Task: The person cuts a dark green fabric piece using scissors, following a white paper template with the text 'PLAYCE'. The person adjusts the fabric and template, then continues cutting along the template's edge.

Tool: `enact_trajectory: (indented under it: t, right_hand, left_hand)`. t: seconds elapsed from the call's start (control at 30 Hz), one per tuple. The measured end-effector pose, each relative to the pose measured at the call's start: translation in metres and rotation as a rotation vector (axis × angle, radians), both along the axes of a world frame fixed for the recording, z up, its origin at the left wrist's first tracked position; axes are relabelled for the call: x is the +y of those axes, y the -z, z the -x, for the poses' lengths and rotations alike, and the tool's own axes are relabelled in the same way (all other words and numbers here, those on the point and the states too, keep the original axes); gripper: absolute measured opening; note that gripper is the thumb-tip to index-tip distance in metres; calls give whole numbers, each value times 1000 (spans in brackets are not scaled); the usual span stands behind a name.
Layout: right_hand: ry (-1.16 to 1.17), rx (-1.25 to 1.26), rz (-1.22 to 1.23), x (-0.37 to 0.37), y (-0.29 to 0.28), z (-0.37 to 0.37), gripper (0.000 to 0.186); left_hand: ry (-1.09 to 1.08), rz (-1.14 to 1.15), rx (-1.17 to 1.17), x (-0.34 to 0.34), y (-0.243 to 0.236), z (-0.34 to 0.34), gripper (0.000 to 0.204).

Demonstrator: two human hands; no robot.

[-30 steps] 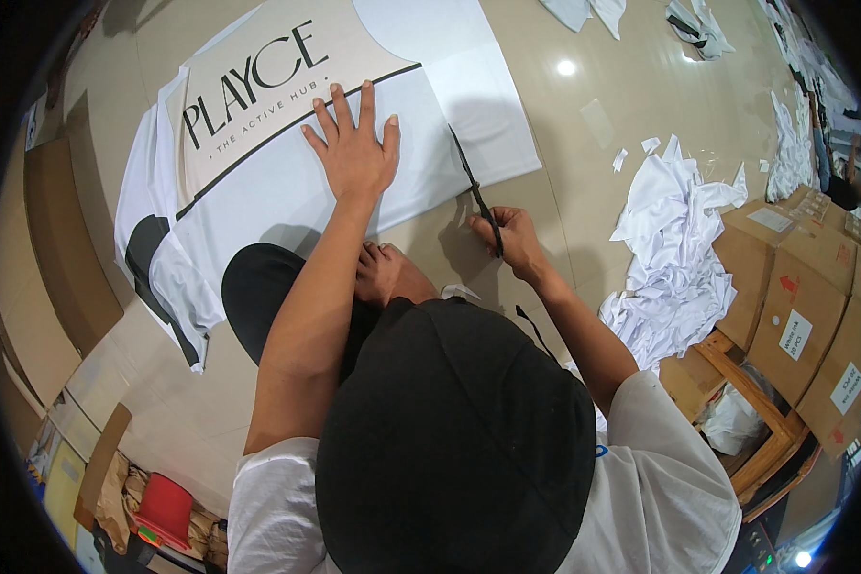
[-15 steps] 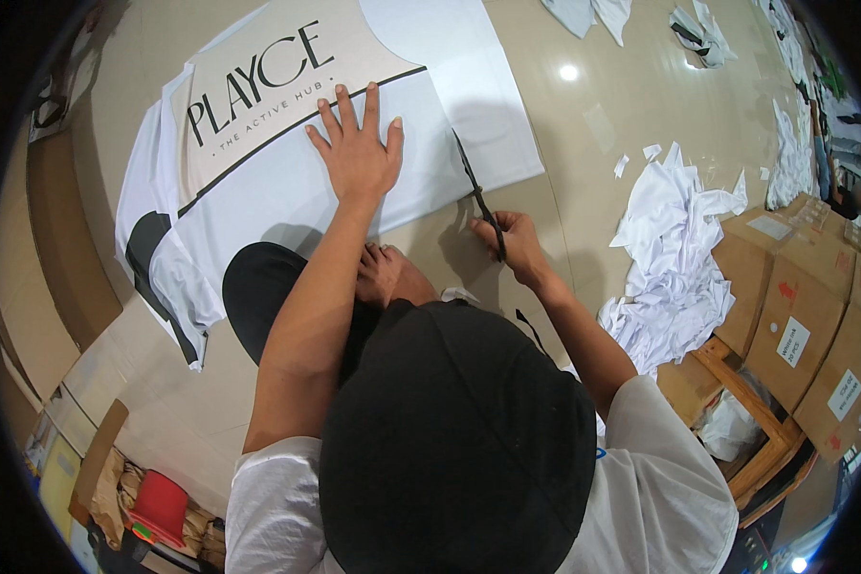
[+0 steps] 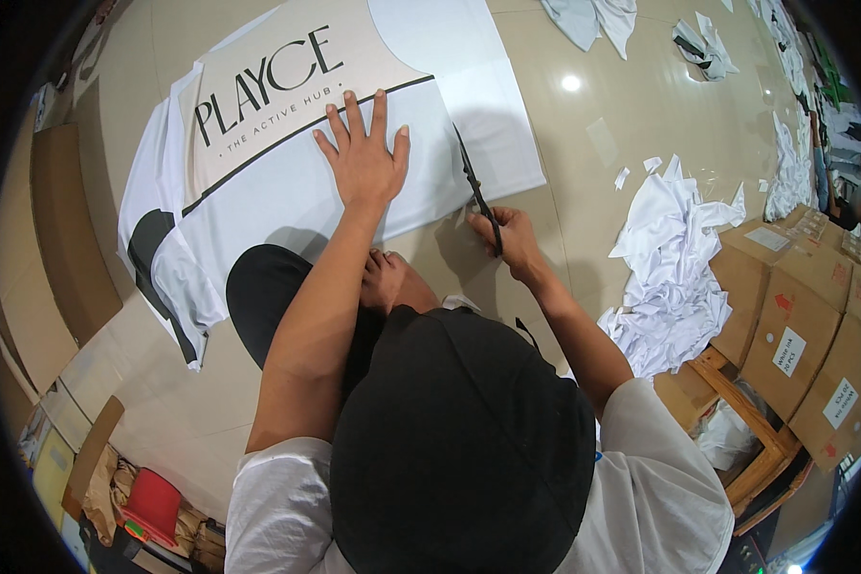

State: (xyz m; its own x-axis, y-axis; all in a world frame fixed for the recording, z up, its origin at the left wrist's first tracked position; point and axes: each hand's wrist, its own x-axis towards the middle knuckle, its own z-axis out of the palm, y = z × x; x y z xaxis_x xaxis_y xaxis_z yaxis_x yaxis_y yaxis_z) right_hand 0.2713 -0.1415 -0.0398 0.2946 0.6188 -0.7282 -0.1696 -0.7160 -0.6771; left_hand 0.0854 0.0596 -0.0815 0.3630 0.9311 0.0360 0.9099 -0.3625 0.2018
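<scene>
My left hand (image 3: 365,163) lies flat with fingers spread on a white cloth piece (image 3: 287,206), its fingertips reaching a black stripe below a beige printed panel (image 3: 378,53). Black-handled scissors (image 3: 471,174) are in my right hand (image 3: 517,244), fingers closed round the handles. Their blades point away from me, over the white cloth just right of the panel piece's edge. Beneath that piece a larger white cloth (image 3: 497,124) spreads to the right. A folded white part with a black band (image 3: 148,253) lies at the left.
A heap of white cloth scraps (image 3: 665,277) lies on the tiled floor at right, beside stacked cardboard boxes (image 3: 770,325). More scraps (image 3: 703,48) are at the far right. Cardboard (image 3: 67,230) stands at left, a red object (image 3: 153,507) lower left. A bare foot (image 3: 385,279) is near the cloth's edge.
The scissors have moved slightly forward along the cloth, away from me. My left hand keeps its place on the cloth; the whole view has shifted a little.
</scene>
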Motion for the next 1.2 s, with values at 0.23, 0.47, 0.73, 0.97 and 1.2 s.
enact_trajectory:
  t: [0.23, 0.47, 0.73, 0.97, 1.2]
  right_hand:
    - [-14, -13, -6, 0, 1, 1, 35]
    - [-34, -37, -19, -7, 11, -2, 36]
    - [-5, 5, 18, 13, -9, 1, 40]
    - [0, 4, 16, 24, 1, -1, 42]
    - [32, 10, 7, 25, 2, 2, 41]
  left_hand:
    - [14, -8, -10, 0, -1, 1, 72]
    - [13, -6, -6, 0, -1, 0, 73]
    - [13, -13, -5, 0, 1, 1, 73]
    - [14, -12, -7, 0, 1, 1, 73]
    - [14, -4, 0, 0, -1, 1, 73]
